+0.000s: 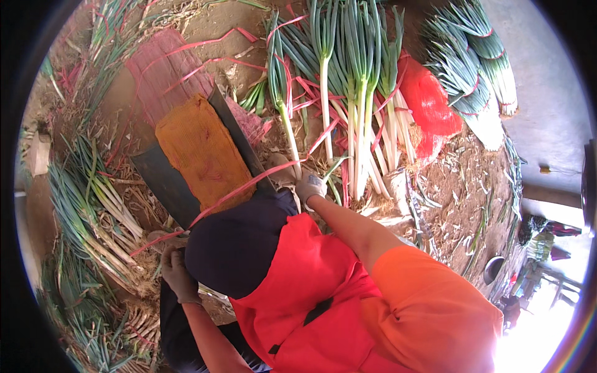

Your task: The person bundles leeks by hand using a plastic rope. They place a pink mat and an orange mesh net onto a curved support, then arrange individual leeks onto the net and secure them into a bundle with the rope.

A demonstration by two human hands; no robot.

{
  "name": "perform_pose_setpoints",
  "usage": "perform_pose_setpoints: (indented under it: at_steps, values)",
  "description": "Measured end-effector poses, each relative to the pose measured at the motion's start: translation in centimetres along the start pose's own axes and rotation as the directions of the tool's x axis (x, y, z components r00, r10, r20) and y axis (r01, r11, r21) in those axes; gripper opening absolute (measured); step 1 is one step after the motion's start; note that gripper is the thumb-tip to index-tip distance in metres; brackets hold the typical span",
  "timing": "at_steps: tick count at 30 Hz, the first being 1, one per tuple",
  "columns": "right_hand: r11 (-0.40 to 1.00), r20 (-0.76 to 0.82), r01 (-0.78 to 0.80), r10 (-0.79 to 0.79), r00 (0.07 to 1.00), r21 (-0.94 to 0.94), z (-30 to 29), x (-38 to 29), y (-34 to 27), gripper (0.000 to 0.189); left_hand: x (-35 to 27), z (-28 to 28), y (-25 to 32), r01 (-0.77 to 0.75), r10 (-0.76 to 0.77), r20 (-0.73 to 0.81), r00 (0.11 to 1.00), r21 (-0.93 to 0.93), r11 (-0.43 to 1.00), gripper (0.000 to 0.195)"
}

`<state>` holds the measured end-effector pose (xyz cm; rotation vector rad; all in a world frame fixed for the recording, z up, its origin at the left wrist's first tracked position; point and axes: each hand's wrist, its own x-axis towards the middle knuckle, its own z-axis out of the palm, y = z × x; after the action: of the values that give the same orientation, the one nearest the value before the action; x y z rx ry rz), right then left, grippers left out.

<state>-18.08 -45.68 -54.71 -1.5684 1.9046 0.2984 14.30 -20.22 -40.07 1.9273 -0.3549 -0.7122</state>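
My right hand point(311, 187), in a pale work glove, is closed about the lower white stalk of a long green onion point(288, 123). Its green leaves point away from me. My gloved left hand point(178, 275) is low beside my dark-clad knee, near a shoe point(163, 238). Its fingers curl down, and what lies under them is hidden. A red plastic ribbon point(233, 189) stretches diagonally from near my right hand to near my left. Just right of my right hand, several peeled green onions point(361, 126) lie side by side over more red ribbon strips.
An orange cloth point(205, 154) lies on a curved dark sheet point(161, 179) before me. Unpeeled green onions point(93, 210) lie at left. Beyond a red mesh bag point(422, 107) stand tied bundles point(480, 88) by the wall. Peelings litter the dirt floor point(459, 186). A bowl point(493, 270) sits at right.
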Motion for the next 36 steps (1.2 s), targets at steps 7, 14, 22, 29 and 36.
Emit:
perform_pose_setpoints:
  at_steps: [7, 14, 22, 29, 36]
  values:
    - [0.99, -0.081, 0.032, -0.021, 0.996, 0.136, -0.9, 2.1, 3.5, 0.038, -2.1, 2.4, -3.5, -0.176, 0.135, 0.241, 0.961, 0.162, 0.971, 0.029]
    - [0.883, -0.312, 0.224, -0.095, 0.945, 0.411, -6.7, 7.1, 11.2, 0.033, -0.5, -2.3, -17.1, 0.359, 0.06, 0.65, 0.758, -0.491, 0.794, 0.055]
    - [0.989, -0.523, 0.133, -0.145, 0.84, -0.06, -15.0, 9.5, 17.8, 0.029, -5.0, 1.1, -12.5, -0.129, -0.193, 0.562, 0.805, 0.483, 0.866, 0.052]
    - [0.979, -0.538, 0.15, -0.202, 0.818, -0.14, -12.6, 6.2, 16.0, 0.039, -8.9, 0.9, -12.5, -0.218, -0.315, 0.586, 0.747, 0.663, 0.717, 0.049]
    - [0.976, -0.493, 0.075, -0.17, 0.853, -0.206, -14.3, 6.3, 17.2, 0.045, -8.6, 1.0, 2.8, -0.186, -0.002, 0.528, 0.849, 0.303, 0.935, 0.036]
